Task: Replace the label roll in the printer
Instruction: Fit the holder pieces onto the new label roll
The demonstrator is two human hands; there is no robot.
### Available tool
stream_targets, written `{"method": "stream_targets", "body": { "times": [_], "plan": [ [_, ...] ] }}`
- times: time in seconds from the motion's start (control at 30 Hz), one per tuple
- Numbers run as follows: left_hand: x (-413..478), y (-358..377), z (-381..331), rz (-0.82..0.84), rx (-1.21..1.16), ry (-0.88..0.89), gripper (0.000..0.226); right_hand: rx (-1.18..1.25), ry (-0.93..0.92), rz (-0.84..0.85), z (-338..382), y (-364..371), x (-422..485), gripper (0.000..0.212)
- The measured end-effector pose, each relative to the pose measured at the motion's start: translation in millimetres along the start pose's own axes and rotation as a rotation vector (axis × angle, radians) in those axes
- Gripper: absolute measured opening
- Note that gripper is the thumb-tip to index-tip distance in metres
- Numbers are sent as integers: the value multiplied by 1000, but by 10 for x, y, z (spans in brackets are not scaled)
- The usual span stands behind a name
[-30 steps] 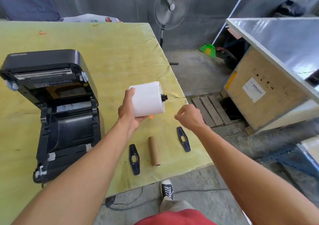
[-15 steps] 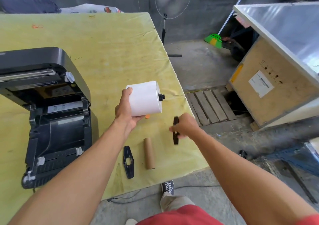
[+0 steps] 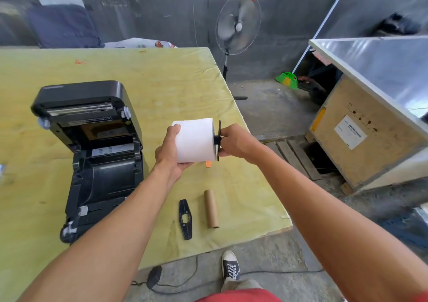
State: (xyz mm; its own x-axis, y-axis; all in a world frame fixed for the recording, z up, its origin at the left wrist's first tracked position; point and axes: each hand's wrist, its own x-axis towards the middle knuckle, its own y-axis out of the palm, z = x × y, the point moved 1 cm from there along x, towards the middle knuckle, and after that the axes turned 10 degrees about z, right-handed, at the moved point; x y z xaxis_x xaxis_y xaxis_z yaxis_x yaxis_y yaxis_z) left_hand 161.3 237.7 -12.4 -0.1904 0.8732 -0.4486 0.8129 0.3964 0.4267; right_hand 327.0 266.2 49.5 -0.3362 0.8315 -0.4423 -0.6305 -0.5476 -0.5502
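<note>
A white label roll [image 3: 194, 139] is held above the table, gripped from the left and below by my left hand [image 3: 170, 153]. A black spindle sticks out of its right end. My right hand [image 3: 236, 140] holds a black plastic roll guide [image 3: 218, 139] flat against that end, on the spindle. The black label printer [image 3: 92, 153] sits to the left with its lid swung open and its roll bay showing. A second black roll guide [image 3: 185, 219] and an empty brown cardboard core [image 3: 211, 209] lie on the table below the roll.
The yellow-green table [image 3: 162, 88] ends just right of my hands and close below the core. Beyond it stand a pedestal fan [image 3: 238, 23], a wooden pallet on the floor and a plywood crate [image 3: 361, 135]. A cable and my shoe [image 3: 230, 267] are on the floor.
My right hand picked the right-hand black guide up off the table and brought it to the roll's right end, onto the spindle. My left hand has kept the roll.
</note>
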Motion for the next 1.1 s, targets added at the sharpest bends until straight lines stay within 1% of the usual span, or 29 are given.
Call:
{"method": "stream_targets", "body": {
  "times": [0.1, 0.17, 0.27, 0.33, 0.43, 0.53, 0.6, 0.67, 0.73, 0.83, 0.9, 0.93, 0.97, 1.03, 1.1],
  "plan": [
    [-115, -78, -63, 42, 7, 11, 52, 96, -32, -58, 13, 72, -103, 26],
    [-192, -120, -97, 74, 21, 9, 55, 113, -50, -106, 25, 114, -173, 27],
    [-285, -188, -141, 97, 37, 13, 56, 111, -121, -178, 53, 174, -264, 35],
    [-322, -239, -156, 101, 40, 17, 52, 114, -159, -230, 79, 216, -299, 38],
    [-387, -298, -195, 105, 35, 29, 47, 184, -191, -256, 110, 277, -340, 25],
    [-448, -349, -255, 92, 27, 40, 59, 155, -218, -246, 145, 356, -372, 11],
    [-475, -387, -291, 83, 18, 47, 66, 127, -234, -254, 179, 412, -385, 9],
    [-506, -418, -326, 82, 19, 64, 58, 159, -252, -253, 212, 445, -388, 12],
    [-532, -442, -348, 82, 13, 72, 54, 225, -256, -218, 235, 469, -401, 13],
    [-575, -462, -352, 89, -12, 69, 66, 438, -263, -146, 238, 521, -459, 12],
    [-614, -463, -344, 97, -25, 64, 69, 628, -223, -103, 219, 583, -496, 10],
    [-632, -463, -338, 90, -30, 67, 66, 708, -170, -83, 215, 623, -522, 15],
    [-658, -454, -328, 73, -32, 75, 59, 762, -100, -60, 203, 665, -538, 27],
    [-703, -424, -279, 50, -31, 80, 46, 825, -10, 13, 204, 768, -574, 59],
    [-750, -375, -221, 55, -22, 78, 38, 901, 3, 56, 238, 874, -587, 88]
  ]
}}
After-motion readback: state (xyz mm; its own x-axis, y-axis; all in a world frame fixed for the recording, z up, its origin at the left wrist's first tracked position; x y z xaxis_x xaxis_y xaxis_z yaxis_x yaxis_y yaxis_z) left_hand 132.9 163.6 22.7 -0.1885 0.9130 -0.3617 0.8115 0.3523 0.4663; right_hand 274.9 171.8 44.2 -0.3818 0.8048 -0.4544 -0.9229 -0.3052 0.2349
